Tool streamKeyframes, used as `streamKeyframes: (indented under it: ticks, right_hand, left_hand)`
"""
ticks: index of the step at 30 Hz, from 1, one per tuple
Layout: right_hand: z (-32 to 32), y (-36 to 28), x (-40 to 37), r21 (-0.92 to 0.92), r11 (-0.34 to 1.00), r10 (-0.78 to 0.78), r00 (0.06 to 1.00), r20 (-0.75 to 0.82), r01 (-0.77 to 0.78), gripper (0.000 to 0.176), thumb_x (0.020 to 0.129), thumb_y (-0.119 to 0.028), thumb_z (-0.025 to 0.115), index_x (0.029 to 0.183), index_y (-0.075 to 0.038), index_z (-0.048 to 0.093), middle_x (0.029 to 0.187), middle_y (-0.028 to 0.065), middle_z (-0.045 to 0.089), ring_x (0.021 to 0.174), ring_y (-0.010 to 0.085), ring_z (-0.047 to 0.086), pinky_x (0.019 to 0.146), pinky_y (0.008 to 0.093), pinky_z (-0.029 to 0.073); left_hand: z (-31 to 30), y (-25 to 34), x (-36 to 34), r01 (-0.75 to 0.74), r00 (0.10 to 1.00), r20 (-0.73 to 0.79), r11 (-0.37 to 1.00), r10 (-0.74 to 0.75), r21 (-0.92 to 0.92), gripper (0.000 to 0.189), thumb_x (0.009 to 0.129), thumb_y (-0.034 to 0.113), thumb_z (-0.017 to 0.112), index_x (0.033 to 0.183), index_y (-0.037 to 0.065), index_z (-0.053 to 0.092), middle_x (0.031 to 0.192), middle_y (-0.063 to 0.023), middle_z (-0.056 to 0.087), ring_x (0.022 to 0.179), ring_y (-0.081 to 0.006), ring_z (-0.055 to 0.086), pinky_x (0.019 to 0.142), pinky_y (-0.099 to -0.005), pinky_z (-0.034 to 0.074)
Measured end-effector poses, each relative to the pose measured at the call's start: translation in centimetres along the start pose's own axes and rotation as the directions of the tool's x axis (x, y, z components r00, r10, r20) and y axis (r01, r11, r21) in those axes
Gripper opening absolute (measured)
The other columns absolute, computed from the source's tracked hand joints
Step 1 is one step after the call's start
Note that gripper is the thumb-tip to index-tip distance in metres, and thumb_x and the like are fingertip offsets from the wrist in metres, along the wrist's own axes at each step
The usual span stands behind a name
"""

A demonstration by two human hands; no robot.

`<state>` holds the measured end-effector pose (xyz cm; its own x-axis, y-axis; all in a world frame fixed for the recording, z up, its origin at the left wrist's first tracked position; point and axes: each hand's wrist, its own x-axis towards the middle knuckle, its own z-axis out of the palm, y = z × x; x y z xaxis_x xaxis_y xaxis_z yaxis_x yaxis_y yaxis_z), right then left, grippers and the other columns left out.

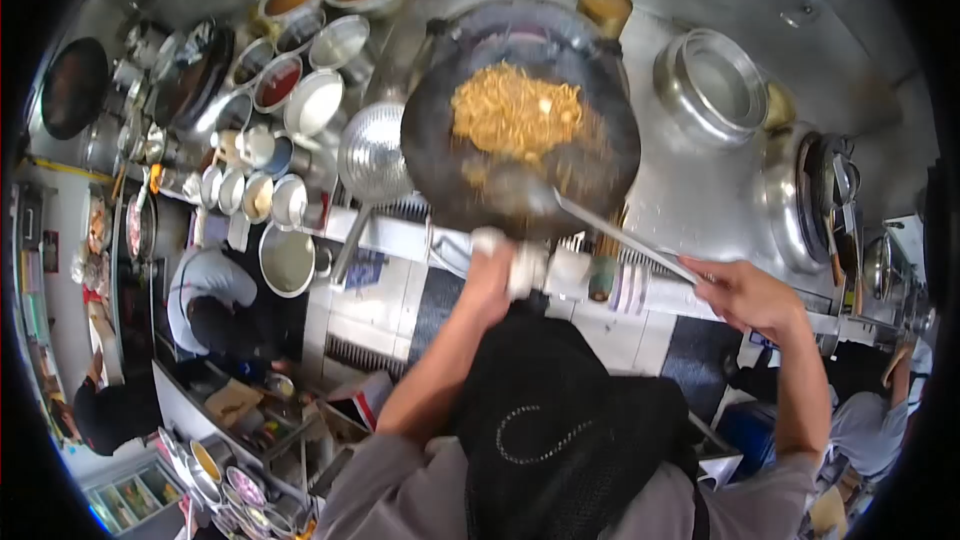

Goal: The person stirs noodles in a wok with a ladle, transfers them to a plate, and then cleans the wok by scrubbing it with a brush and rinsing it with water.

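Noodles point(515, 110), browned and mixed with small pieces, lie in a large dark wok point(425, 140) at the top centre. At the wok's near edge my left hand point(490, 278) is closed on a white cloth point(525, 268); the part of the wok under the cloth is hidden. My right hand point(750, 295) grips the long metal handle of a wok ladle point(620, 232). The ladle's head is down inside the wok, just on the near side of the noodles, and looks blurred.
Left of the wok rest a perforated strainer point(375, 155), sauce pots point(315, 100) and small seasoning bowls point(290, 200). Stacked metal basins point(715, 85) stand right, on the steel counter point(665, 190). Other people point(215, 295) are behind, left and right.
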<state>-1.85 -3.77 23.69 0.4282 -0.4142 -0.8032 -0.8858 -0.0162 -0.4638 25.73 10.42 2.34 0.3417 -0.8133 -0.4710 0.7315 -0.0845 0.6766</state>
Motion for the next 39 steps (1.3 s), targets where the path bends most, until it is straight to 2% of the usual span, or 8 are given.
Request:
streamKeyframes:
  ticks: [3,6,8,14,21,29,33,39]
  right_hand:
    - [-1.7,0.0,0.0,-0.177,0.984,-0.014,1.0,-0.02,0.011,0.048,0.099,-0.025,0.059,0.145,-0.018,0.05,0.062,0.0028,0.052,0.049,0.0102,0.048,0.051,0.0301,0.046]
    - [1.3,2.3,8.8,-0.467,0.804,-0.538,0.784,-0.308,0.368,0.05,0.095,-0.019,0.06,0.143,-0.015,0.05,0.102,0.0228,0.069,0.086,0.042,0.067,0.078,0.0443,0.053]
    - [3.9,0.7,13.8,-0.384,0.921,-0.24,0.866,-0.439,0.061,0.051,0.094,-0.018,0.061,0.143,-0.016,0.049,0.11,0.0253,0.067,0.095,0.0447,0.064,0.086,0.0483,0.05]
    - [7.0,5.2,11.8,-0.361,0.823,-0.566,0.685,-0.458,0.439,0.049,0.096,-0.021,0.06,0.144,-0.016,0.049,0.104,0.0275,0.067,0.093,0.0437,0.065,0.085,0.0471,0.051]
    - [-0.9,-1.4,0.8,-0.162,0.986,-0.04,0.999,-0.029,0.035,0.048,0.097,-0.021,0.059,0.144,-0.015,0.049,0.082,0.0151,0.065,0.068,0.0164,0.058,0.073,0.0329,0.049]
    - [3.9,2.3,14.9,-0.48,0.845,-0.465,0.766,-0.444,0.234,0.049,0.096,-0.019,0.059,0.144,-0.017,0.049,0.08,0.0283,0.065,0.07,0.0442,0.064,0.068,0.0507,0.051]
    - [8.1,4.6,13.7,-0.189,0.866,-0.485,0.681,-0.549,0.464,0.054,0.094,-0.014,0.063,0.145,-0.016,0.047,0.106,0.028,0.065,0.087,0.0456,0.066,0.077,0.0431,0.052]
    - [9.2,3.7,8.8,0.546,0.746,-0.086,0.869,-0.488,0.381,0.052,0.095,-0.016,0.065,0.145,-0.013,0.051,0.072,0.0001,0.052,0.058,0.0039,0.046,0.052,0.0203,0.038]
  left_hand:
    - [-0.6,0.5,-1.0,0.141,0.989,-0.051,0.99,-0.141,0.001,0.029,0.09,0.0,0.047,0.118,-0.003,0.055,0.107,-0.0163,0.066,0.095,-0.0299,0.068,0.083,-0.043,0.057]
    - [0.7,2.5,5.2,0.143,0.989,0.027,0.989,-0.144,0.032,0.021,0.093,0.011,0.056,0.111,0.001,0.056,0.103,-0.0129,0.065,0.084,-0.024,0.067,0.076,-0.0404,0.058]
    - [-2.2,-3.1,5.6,0.055,0.998,0.009,0.998,-0.056,0.036,0.023,0.092,0.009,0.057,0.114,0.002,0.054,0.105,-0.0125,0.064,0.086,-0.0238,0.067,0.077,-0.0406,0.058]
    - [-4.0,-3.2,-0.2,-0.009,1.0,-0.017,0.993,0.012,0.119,0.034,0.09,0.005,0.059,0.122,0.003,0.049,0.111,-0.0139,0.063,0.1,-0.0254,0.067,0.084,-0.039,0.057]
    - [0.5,2.1,-0.6,0.0,0.997,-0.08,1.0,-0.001,-0.012,0.023,0.095,0.013,0.055,0.115,0.002,0.054,0.103,-0.013,0.064,0.088,-0.0236,0.067,0.073,-0.0386,0.056]
    - [-3.0,-2.8,5.3,-0.001,1.0,-0.019,1.0,0.001,-0.002,0.018,0.093,0.014,0.057,0.107,0.003,0.056,0.095,-0.0089,0.064,0.086,-0.0219,0.066,0.071,-0.038,0.055]
    - [-7.5,-5.6,3.7,-0.046,0.999,0.034,0.99,0.042,0.133,0.045,0.093,0.002,0.051,0.136,0.006,0.042,0.119,-0.0126,0.06,0.103,-0.0247,0.064,0.084,-0.0393,0.057]
    - [-2.5,1.1,11.8,0.171,0.976,-0.144,0.984,-0.163,0.05,0.024,0.092,0.005,0.053,0.115,-0.002,0.05,0.105,-0.014,0.064,0.089,-0.0257,0.067,0.073,-0.0395,0.059]
